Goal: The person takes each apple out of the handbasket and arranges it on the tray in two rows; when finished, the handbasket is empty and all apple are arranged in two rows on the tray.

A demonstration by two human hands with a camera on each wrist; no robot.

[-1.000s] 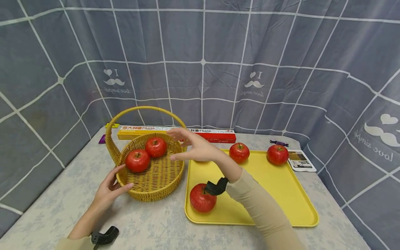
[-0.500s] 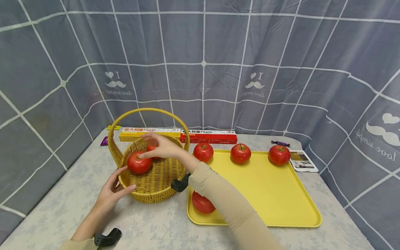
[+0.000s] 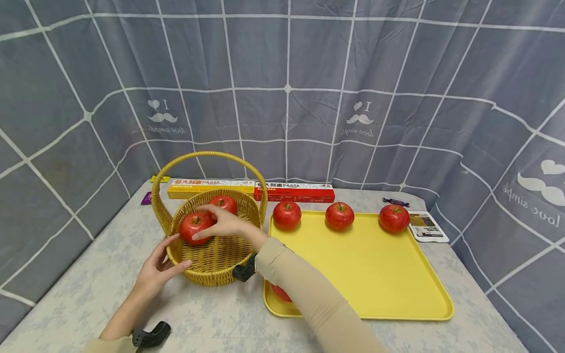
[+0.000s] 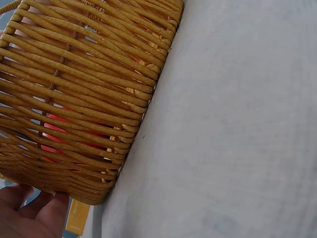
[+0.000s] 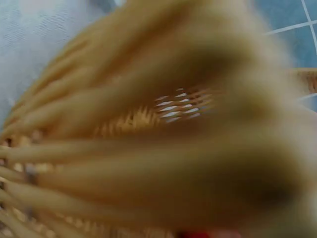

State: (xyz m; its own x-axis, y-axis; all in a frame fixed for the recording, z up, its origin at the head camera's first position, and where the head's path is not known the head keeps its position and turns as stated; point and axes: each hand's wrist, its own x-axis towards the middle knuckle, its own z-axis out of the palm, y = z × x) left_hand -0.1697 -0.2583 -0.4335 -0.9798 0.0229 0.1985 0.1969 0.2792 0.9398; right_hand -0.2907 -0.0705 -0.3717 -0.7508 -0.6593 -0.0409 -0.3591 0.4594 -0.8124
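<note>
A wicker basket (image 3: 219,268) with a hoop handle stands on the table left of a yellow tray (image 3: 375,274). Two red apples lie in it. My right hand (image 3: 207,223) reaches over the rim and grips the near-left apple (image 3: 190,226) between fingers and thumb; the other apple (image 3: 224,201) lies behind. My left hand (image 3: 169,255) rests against the basket's left outer wall, fingers spread. In the left wrist view the basket wall (image 4: 74,99) fills the left, with red showing through the weave. The right wrist view shows only blurred wicker (image 5: 158,148).
Three apples (image 3: 287,214) (image 3: 339,215) (image 3: 394,218) line the tray's far edge; another (image 3: 279,292) is mostly hidden behind my right forearm. Two pasta boxes (image 3: 207,188) (image 3: 296,192) lie at the back. A small packet (image 3: 426,226) lies right of the tray. Curtain encloses the table.
My right hand swung left from above the tray into the basket and closed on the near-left apple. The left hand stayed on the basket wall.
</note>
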